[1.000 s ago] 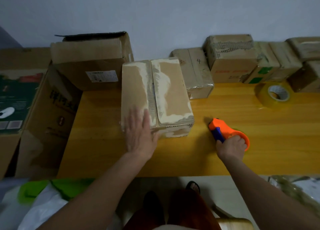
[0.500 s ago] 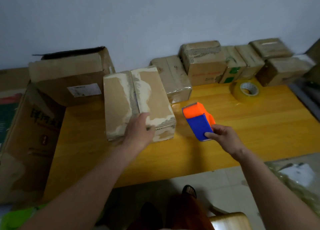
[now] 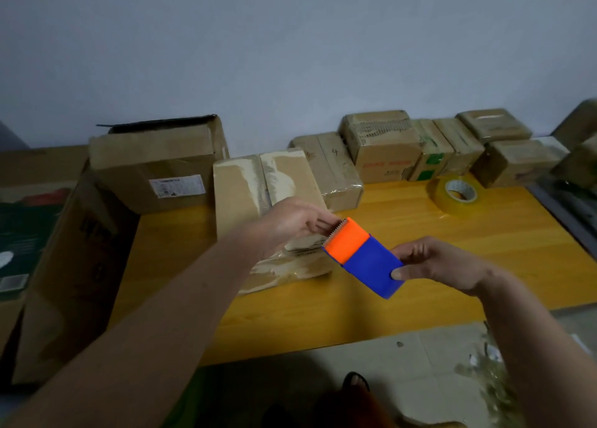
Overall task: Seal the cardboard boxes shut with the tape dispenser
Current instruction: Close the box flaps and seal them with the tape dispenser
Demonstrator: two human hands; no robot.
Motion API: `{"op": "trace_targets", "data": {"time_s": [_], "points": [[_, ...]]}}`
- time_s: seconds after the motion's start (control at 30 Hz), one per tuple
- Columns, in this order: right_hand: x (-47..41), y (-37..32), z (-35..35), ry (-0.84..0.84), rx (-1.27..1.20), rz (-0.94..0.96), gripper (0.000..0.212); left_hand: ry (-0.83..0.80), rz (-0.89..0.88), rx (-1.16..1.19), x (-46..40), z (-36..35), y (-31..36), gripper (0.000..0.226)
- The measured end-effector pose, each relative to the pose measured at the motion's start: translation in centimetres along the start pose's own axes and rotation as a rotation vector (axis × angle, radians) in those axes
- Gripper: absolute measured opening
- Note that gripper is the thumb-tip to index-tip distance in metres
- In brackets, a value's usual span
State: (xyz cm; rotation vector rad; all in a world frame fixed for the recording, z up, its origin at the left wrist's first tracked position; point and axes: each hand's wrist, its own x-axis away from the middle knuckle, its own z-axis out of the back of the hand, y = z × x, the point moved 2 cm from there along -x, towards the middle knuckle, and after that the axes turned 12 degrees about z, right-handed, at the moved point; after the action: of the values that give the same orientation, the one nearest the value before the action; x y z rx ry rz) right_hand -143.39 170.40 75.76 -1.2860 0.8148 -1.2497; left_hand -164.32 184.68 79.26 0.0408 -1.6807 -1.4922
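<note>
The right hand (image 3: 449, 267) grips the blue end of the orange-and-blue plastic tape dispenser (image 3: 363, 256), thumb curled onto its face, holding it in the air above the yellow wooden bench (image 3: 484, 250); the left hand (image 3: 290, 222) reaches its fingers (image 3: 323, 225) to the toothed orange end, pinching there, though whether tape lies between them cannot be told; just beyond and beneath those fingers sits the worn brown cardboard box (image 3: 245, 198) with flaps closed; well right, a clear tape roll (image 3: 457, 195).
</note>
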Motion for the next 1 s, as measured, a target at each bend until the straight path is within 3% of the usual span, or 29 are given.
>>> {"op": "trace_targets", "data": {"time_s": [0.13, 0.27, 0.37, 0.47, 0.73, 0.83, 1.0], "points": [[-1.3, -0.7, -1.0, -0.066, 0.019, -0.043, 0.015, -0.094, 0.144, 0.273, 0.6, 1.7, -2.1, 0.037], [-3.8, -1.5, -3.3, -0.057, -0.013, -0.072, 0.047, -0.097, 0.208, 0.446, 1.4, 3.3, -4.5, 0.029], [-5.6, -2.1, -4.9, -0.071, -0.034, -0.045, 0.037, 0.048, 0.193, 0.532, 2.1, 4.1, -6.2, 0.018], [-7.3, -2.9, -6.7, -0.103, -0.029, -0.047, 0.031, 0.299, 0.172, 0.547, 2.8, 4.7, -7.9, 0.015], [-8.0, -3.9, -6.8, -0.322, 0.15, -0.198, 0.04, 0.728, 0.237, 0.61, 6.2, 8.6, -14.7, 0.011], [-9.1, -4.5, -6.4, -0.297, 0.301, -0.212, 0.05, 0.763, 0.265, 0.644, 5.8, 8.4, -15.7, 0.01], [-12.7, -6.4, -6.2, -0.159, 0.642, -0.139, 0.06, 1.044, 0.244, 0.666, 3.5, 8.0, -16.8, 0.01]]}}
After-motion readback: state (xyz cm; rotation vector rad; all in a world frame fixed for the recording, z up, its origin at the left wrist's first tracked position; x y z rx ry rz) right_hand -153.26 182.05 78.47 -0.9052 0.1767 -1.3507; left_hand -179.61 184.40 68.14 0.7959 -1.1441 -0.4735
